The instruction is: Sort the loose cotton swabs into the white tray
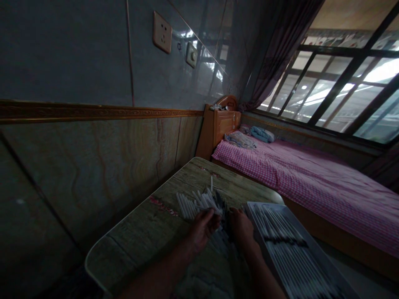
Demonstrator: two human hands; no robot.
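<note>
My left hand [205,226] is closed in a pinch over a pile of slim white tubes [187,207], and a white tube appears to be between its fingers. Just to the right, my right hand [240,224] has its fingers curled together; what they hold, if anything, is too dark to make out. Thin dark pieces [220,202] lie between the two hands, beside the white tubes. One white tube [211,183] lies apart, beyond the pile. Against my right forearm's side stands a shallow tray [307,226] filled with rows of white sticks with dark ends, like pens.
The wood-patterned table [134,241] with rounded corners stands along a tiled wall [140,153]. Beyond it is a bed [299,170] with a pink checked sheet and a wooden headboard [222,124]. A window [336,87] and a dark curtain [277,54] are at the far right.
</note>
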